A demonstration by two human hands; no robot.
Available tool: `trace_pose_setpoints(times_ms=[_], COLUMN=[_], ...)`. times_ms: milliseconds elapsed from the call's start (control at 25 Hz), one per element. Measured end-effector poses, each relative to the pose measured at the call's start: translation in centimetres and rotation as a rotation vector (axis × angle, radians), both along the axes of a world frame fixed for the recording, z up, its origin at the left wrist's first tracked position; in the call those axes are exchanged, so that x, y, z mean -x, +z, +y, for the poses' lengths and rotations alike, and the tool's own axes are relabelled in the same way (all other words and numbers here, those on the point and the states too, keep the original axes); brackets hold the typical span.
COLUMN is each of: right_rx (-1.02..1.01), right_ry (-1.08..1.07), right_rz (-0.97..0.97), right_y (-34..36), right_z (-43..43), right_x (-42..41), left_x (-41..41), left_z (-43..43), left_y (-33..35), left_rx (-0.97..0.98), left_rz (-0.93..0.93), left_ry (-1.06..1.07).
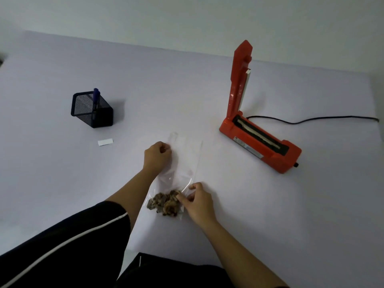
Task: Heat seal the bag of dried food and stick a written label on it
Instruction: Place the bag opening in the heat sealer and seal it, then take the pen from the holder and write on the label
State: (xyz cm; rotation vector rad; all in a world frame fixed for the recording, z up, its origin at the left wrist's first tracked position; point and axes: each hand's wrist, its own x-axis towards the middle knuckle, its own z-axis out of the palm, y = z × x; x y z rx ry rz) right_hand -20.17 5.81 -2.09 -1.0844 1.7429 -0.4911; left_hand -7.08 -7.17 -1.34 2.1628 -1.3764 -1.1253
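The bag point(184, 163) lies on the table point(270, 215) between the left hand point(158, 156) and right hand point(198, 199), with dried food point(164, 202) in its near end. The heat sealer point(259, 142) stands beyond and right of the right hand. The label point(105, 141) and the pen holder point(91, 111), pen point(95, 96) inside, sit left of the left hand.

Clear bag point(187, 163) of brown dried food point(165, 202) lies flat, unsealed.

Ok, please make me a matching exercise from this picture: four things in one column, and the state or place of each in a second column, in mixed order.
Column 1
1. heat sealer
2. pen
3. label
4. bag

Column 2
A. held by the left hand and the right hand
B. lies flat on the table, touched by nothing
C. its arm is raised, open
D. stands in the mesh holder

Pairs: 1-C, 2-D, 3-B, 4-A
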Motion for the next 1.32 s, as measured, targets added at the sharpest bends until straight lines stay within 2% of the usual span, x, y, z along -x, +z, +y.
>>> trace_pose_setpoints(times_ms=[200,320,520,640,760,920,1000,1160,1320], right_rx=[0.002,0.029,0.245,0.349,0.406,0.442,0.488,0.5,0.437], right_ry=[-0.019,-0.005,0.073,0.098,0.068,0.087,0.105,0.175,0.211], right_rz=[0.014,0.064,0.164,0.177,0.163,0.159,0.172,0.149,0.238], right_y=[-0.2,0.3,2.8,5.0,6.4,6.7,6.8,6.7,6.3], right_z=[-0.5,-0.2,-2.9,-6.4,-10.3,-16.2,-19.4,-24.9,-28.3], right_x=[-0.8,-0.7,-0.7,-2.8,-6.2,-13.2,-16.5,-21.1,-23.5], left_x=[-0.4,-0.8,-3.4,-8.4,-14.8,-22.5,-24.8,-25.4,-25.3], left_z=[-0.4,-0.3,-0.7,-1.6,-2.9,-6.3,-8.3,-11.4,-12.3], left_y=[-0.5,-0.5,2.6,5.6,7.1,7.2,6.7,6.0,4.9], left_rx=[0.031,0.065,0.379,0.534,0.598,0.524,0.424,0.14,0.074], left_rz=[-0.035,-0.129,-0.088,-0.04,-0.084,-0.157,-0.139,-0.026,0.063], left_ry=[0.006,-0.041,-0.016,0.04,0.077,0.184,0.198,0.053,-0.028])
